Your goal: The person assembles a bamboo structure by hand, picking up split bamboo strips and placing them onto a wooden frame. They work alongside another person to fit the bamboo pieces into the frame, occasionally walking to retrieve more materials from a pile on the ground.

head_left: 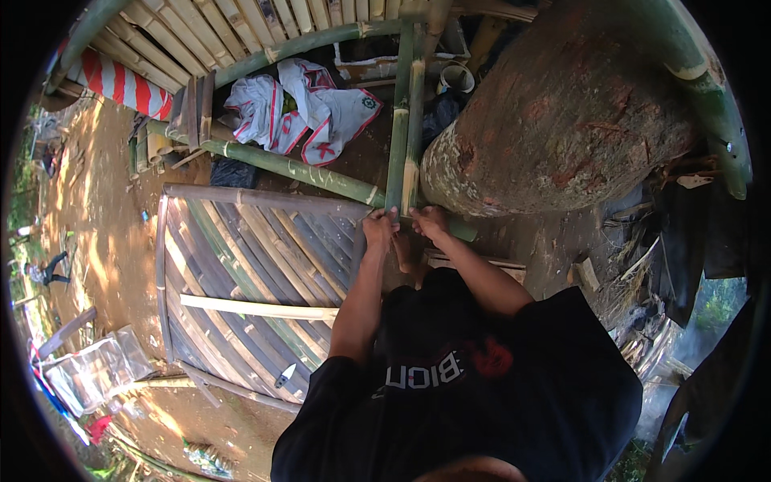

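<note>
The left hand [380, 229] and right hand [431, 223] meet the near ends of paired green bamboo poles [399, 120], grip unclear, where a longer pole [297, 170] crosses, apparently a fitting step calling for steady alignment, between slatted panel [257, 265] and large trunk-like mass [554, 120].
</note>
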A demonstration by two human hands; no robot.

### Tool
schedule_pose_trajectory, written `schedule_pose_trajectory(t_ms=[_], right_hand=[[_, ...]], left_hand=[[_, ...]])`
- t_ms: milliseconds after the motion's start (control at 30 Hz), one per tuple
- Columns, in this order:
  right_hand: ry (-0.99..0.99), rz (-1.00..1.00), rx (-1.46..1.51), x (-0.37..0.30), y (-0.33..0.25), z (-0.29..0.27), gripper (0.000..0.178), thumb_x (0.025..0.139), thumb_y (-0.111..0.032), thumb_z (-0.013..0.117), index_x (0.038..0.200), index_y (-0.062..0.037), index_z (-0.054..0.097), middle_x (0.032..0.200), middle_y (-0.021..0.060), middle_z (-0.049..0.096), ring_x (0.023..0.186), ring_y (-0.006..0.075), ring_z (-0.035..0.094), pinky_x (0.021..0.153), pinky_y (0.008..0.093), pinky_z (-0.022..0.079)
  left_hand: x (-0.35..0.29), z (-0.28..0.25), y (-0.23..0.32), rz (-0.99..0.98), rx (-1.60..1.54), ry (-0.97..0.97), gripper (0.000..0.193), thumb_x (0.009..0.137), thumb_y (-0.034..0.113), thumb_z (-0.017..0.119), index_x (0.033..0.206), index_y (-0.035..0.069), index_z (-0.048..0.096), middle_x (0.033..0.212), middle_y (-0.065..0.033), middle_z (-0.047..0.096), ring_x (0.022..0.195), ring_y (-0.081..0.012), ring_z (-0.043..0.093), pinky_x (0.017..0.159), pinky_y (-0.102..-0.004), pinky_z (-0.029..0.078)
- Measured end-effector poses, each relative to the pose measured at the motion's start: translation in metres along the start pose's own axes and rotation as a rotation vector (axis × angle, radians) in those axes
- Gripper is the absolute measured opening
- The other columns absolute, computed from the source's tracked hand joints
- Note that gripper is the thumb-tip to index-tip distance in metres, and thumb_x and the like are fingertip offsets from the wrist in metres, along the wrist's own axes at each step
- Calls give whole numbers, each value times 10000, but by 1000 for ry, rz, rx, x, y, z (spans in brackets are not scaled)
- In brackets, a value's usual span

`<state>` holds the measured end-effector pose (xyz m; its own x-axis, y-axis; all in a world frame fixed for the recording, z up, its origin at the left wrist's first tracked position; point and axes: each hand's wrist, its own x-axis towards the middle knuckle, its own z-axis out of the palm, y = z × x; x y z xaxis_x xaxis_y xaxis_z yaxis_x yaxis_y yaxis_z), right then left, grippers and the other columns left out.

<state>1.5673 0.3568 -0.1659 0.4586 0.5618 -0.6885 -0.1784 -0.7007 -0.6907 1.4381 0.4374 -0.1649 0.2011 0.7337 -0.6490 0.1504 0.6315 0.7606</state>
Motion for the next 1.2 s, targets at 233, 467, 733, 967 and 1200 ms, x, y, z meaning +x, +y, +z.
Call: schedule_pose_trajectory(t_ms=[233, 467, 733, 967, 1200], right_hand=[[-14, 67, 50, -5, -5, -2, 405, 828, -405, 701, 767, -26, 571, 634, 67, 636, 519, 121, 598, 439, 245, 449], [-8, 71, 108, -5, 2, 0, 394, 828, -403, 701, 824, -25, 592, 664, 69, 652, 527, 123, 606, 454, 242, 461], [-39, 185, 174, -24, -8, 9, 422, 852, -424, 666, 846, -5, 617, 672, 74, 649, 513, 137, 593, 447, 267, 465], [-42, 156, 445, -30, -6, 28, 328, 893, -366, 632, 860, -40, 621, 666, 45, 640, 551, 117, 597, 506, 249, 472], [-23, 127, 501, -28, -1, 32, 284, 893, -339, 638, 822, -66, 605, 664, 38, 634, 560, 111, 596, 520, 239, 466]], left_hand=[[-3, 1, 3, 0, -27, 11, 354, 792, 164, 754, 980, -97, 606, 797, -113, 639, 542, -165, 591, 480, -265, 496], [-6, 1, 4, -78, -87, 31, 366, 783, 177, 764, 979, -90, 609, 799, -106, 638, 555, -155, 596, 483, -263, 499], [-7, -1, 1, -78, -127, -37, 387, 793, 194, 758, 1001, -92, 601, 789, -97, 633, 570, -140, 573, 526, -262, 498], [-10, 4, 3, -42, -123, 60, 284, 804, 162, 747, 916, -75, 640, 705, -74, 616, 511, -122, 536, 473, -264, 452], [-3, 7, 0, -2, -38, 70, 276, 809, 161, 736, 917, -74, 637, 717, -85, 625, 529, -129, 546, 487, -270, 454]])
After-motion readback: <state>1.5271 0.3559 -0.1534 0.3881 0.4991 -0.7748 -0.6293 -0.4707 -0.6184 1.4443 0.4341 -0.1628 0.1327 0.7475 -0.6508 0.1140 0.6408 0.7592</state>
